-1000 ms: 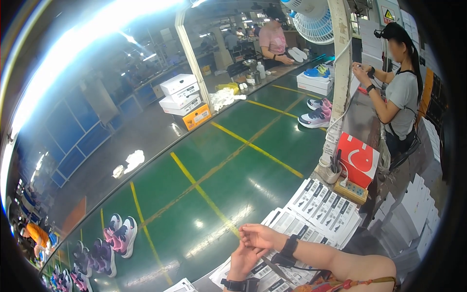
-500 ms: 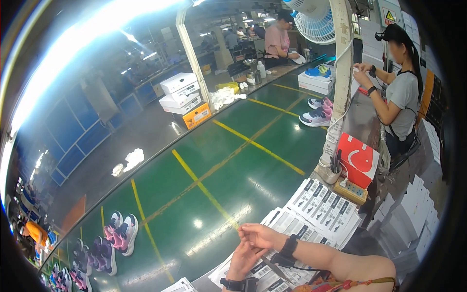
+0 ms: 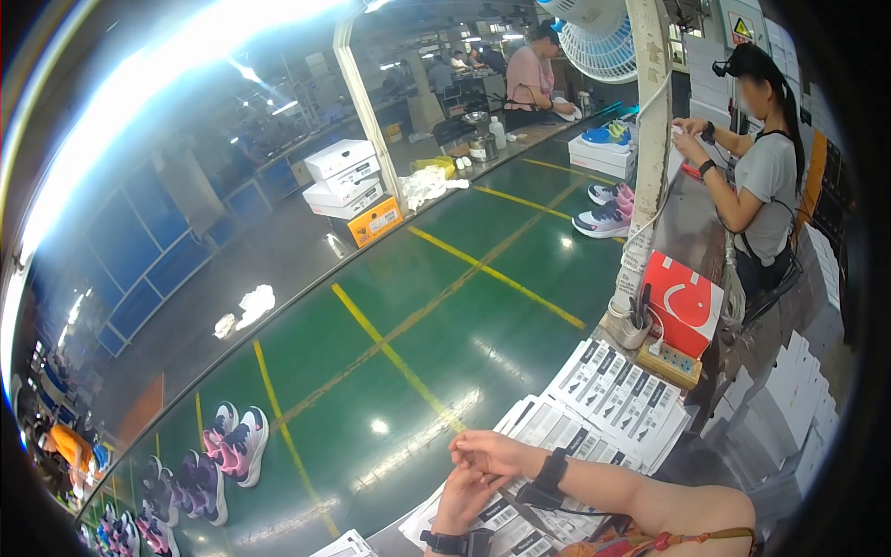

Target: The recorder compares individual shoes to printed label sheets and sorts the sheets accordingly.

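At the very bottom, the left hand (image 3: 471,498) and the right hand (image 3: 492,454) meet over a spread of white label sheets (image 3: 594,408) on the edge of the green belt (image 3: 418,316). The right hand lies on top, its fingers close together and bent toward the left. The left hand comes up from below and its fingers touch the right hand. They may be pinching something small between them, but it is too tiny to tell. Both wrists wear a dark band.

Just past the sheets is a red box (image 3: 685,304) beside a white post (image 3: 647,158), with a small cup of pens (image 3: 637,327) at the foot of the post.

On the belt to the left sit pairs of pink and white shoes (image 3: 237,443). Farther along is another pair of shoes (image 3: 605,212). A stack of white shoe boxes (image 3: 345,181) stands across the belt.

Far off, a person in a grey shirt (image 3: 763,186) works on the right, near a fan (image 3: 594,37).
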The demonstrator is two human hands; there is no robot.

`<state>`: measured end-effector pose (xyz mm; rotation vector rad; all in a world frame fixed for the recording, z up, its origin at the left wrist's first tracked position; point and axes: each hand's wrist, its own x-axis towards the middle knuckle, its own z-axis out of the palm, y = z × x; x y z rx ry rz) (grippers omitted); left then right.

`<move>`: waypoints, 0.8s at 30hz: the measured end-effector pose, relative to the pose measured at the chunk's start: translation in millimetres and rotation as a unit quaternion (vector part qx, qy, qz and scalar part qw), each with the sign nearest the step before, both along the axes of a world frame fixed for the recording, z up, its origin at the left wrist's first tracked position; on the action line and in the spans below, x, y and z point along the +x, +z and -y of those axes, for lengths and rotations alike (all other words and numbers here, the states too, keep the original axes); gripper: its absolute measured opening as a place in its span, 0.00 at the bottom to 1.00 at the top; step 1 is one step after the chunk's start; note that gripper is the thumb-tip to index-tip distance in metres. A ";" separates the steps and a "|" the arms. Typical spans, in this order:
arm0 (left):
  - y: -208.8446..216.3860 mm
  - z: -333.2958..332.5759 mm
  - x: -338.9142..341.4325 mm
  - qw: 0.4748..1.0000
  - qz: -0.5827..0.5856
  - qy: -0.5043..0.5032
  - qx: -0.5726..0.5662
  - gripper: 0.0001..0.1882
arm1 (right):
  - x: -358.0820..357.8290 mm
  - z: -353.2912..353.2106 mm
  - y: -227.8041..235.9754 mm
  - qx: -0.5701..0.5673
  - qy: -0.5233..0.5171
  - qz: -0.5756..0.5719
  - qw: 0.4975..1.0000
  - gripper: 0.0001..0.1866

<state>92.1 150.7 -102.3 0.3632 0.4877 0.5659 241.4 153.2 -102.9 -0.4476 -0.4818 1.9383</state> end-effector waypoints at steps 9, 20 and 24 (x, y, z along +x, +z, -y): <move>-10.3 -2.0 -5.4 0.999 0.023 -0.009 0.025 0.31 | 0.4 2.9 8.5 0.000 0.037 0.013 0.999 0.12; -12.2 -1.4 -5.6 0.997 -0.012 -0.028 0.066 0.25 | 1.5 -1.2 -2.6 -0.020 -0.006 -0.035 0.999 0.12; -5.2 0.4 -2.0 0.997 -0.021 -0.023 0.071 0.24 | 2.8 -3.8 -9.9 -0.018 -0.004 -0.047 0.999 0.12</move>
